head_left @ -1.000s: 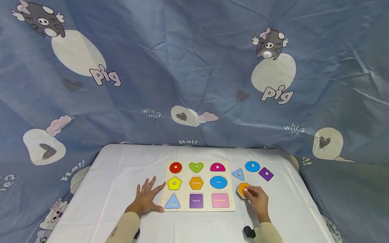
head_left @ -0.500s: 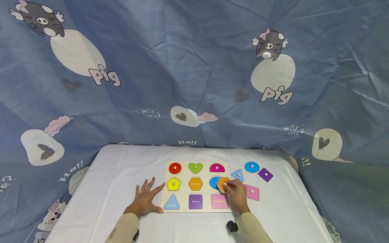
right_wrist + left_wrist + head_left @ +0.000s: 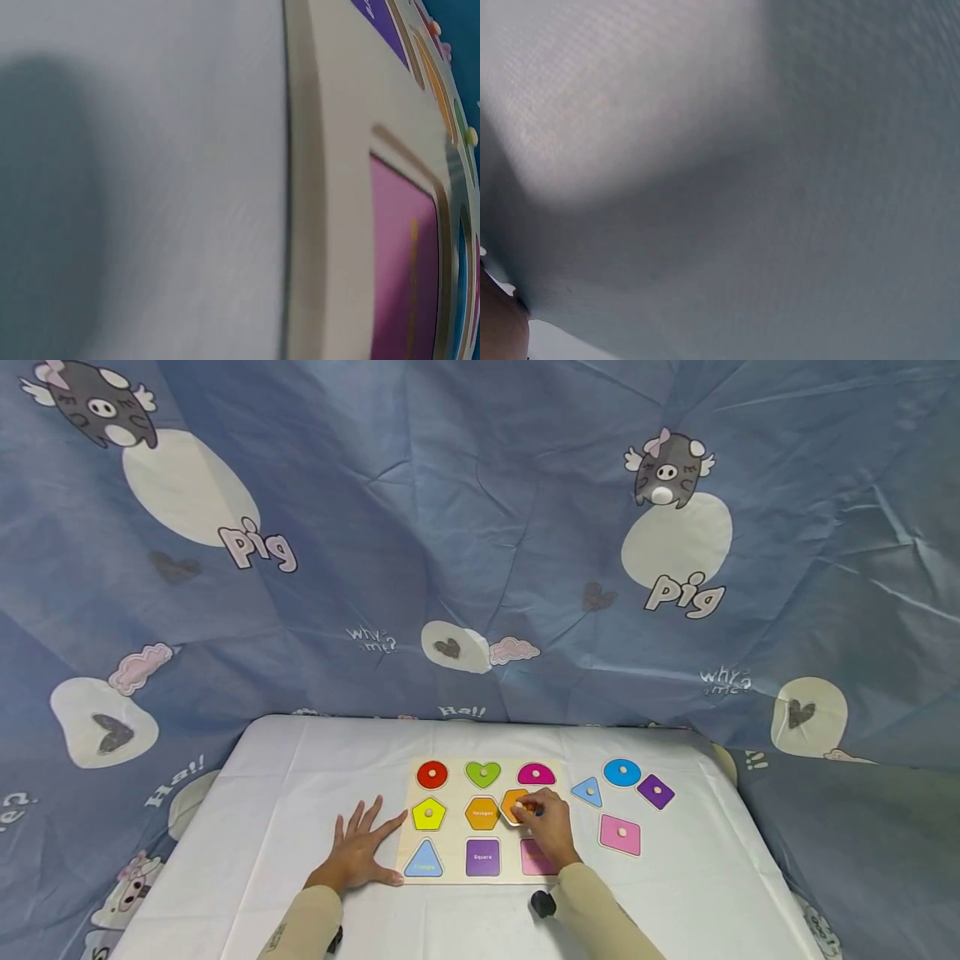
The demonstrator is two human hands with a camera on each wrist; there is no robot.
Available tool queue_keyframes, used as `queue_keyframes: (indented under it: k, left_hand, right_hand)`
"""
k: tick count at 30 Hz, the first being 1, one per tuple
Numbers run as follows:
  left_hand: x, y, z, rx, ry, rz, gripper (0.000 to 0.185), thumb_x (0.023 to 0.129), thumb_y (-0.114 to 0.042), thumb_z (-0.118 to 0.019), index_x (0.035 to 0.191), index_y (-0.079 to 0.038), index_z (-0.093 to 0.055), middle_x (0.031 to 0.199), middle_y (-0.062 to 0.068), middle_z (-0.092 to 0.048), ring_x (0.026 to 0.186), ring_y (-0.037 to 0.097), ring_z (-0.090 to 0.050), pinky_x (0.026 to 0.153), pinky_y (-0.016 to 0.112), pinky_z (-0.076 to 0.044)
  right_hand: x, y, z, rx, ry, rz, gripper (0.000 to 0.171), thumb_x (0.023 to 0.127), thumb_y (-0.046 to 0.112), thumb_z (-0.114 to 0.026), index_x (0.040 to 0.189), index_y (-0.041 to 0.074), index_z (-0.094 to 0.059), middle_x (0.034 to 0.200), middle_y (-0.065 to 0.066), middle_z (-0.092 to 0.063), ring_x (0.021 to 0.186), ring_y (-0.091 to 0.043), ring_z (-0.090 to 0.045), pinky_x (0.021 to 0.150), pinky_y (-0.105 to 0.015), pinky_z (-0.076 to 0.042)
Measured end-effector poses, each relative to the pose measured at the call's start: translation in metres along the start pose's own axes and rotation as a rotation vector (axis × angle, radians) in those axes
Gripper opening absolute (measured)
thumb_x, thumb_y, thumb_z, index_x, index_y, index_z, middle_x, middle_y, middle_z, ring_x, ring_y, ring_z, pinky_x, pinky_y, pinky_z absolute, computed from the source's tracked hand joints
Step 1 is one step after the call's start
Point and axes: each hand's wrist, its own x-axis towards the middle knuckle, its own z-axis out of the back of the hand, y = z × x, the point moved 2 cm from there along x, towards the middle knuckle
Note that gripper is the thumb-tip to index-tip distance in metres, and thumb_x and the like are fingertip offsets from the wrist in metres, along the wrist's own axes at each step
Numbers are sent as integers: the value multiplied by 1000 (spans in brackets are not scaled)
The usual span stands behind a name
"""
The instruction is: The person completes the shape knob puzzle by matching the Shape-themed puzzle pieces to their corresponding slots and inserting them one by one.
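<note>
1. Pinching orange hexagon piece (image 3: pixel 515 806) in right hand (image 3: pixel 550 832) at lower centre, hovering beside hexagon slot (image 3: pixel 482 813)
2. Pressing puzzle board (image 3: pixel 454 827) edge, left hand (image 3: pixel 360 853) spread flat
3. Risking jamming if misaligned

You have bare white tablecloth (image 3: pixel 285 793) at lower left; loose pink square piece (image 3: pixel 620 834) and purple diamond piece (image 3: pixel 656 791) crowd lower right.
</note>
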Motion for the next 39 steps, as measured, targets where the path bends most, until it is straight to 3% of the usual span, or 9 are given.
queue_keyframes:
  k: [20, 29, 39]
  left_hand:
    - [-1, -2, 2, -14, 16, 6, 107, 52, -52, -88, 146, -32, -41, 160, 17, -10, 145, 45, 0, 110, 66, 8]
    - [-1, -2, 3, -4, 14, -1, 107, 52, -54, -87, 146, -32, -40, 160, 17, -10, 145, 45, 0, 110, 67, 7]
    - [-2, -1, 4, -8, 8, -15, 107, 52, -55, -87, 146, -31, -40, 160, 17, -10, 144, 46, -1, 110, 67, 6]
  right_hand:
    - [8, 15, -27, 25, 55, 34, 12, 76, 11, -81, 83, 4, -75, 72, 2, -57, 68, -10, -49, 60, -21, -45]
    - [8, 18, -35, 11, 81, -18, 13, 75, 13, -82, 83, 4, -75, 73, 3, -58, 69, -9, -48, 61, -20, -43]
    - [5, 23, -45, 81, 109, -79, 11, 76, 11, -82, 80, 5, -74, 71, 3, -55, 67, -10, -48, 58, -20, -42]
